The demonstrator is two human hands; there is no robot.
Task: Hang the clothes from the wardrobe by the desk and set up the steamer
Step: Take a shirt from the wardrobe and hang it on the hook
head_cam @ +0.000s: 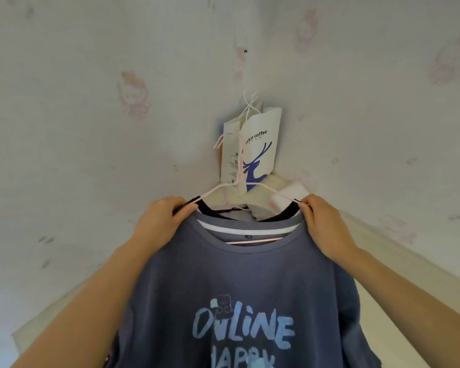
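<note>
Two hands, left hand [160, 221] and right hand [320, 221], pinch the thin pink wire hanger's [223, 187] shoulders, the best hold since the soft, light blue-grey printed T-shirt [239, 288] would likely sag.

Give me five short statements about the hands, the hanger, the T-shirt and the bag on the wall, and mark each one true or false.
1. Both hands grip the pink wire hanger at its shoulders. True: left hand, right hand.
2. The blue T-shirt reads ONLINE. True.
3. The T-shirt is red. False: it is blue.
4. The paper coffee bag lies on the floor. False: it hangs on the wall by its string handles.
5. The bag shows a blue deer. True.
</note>
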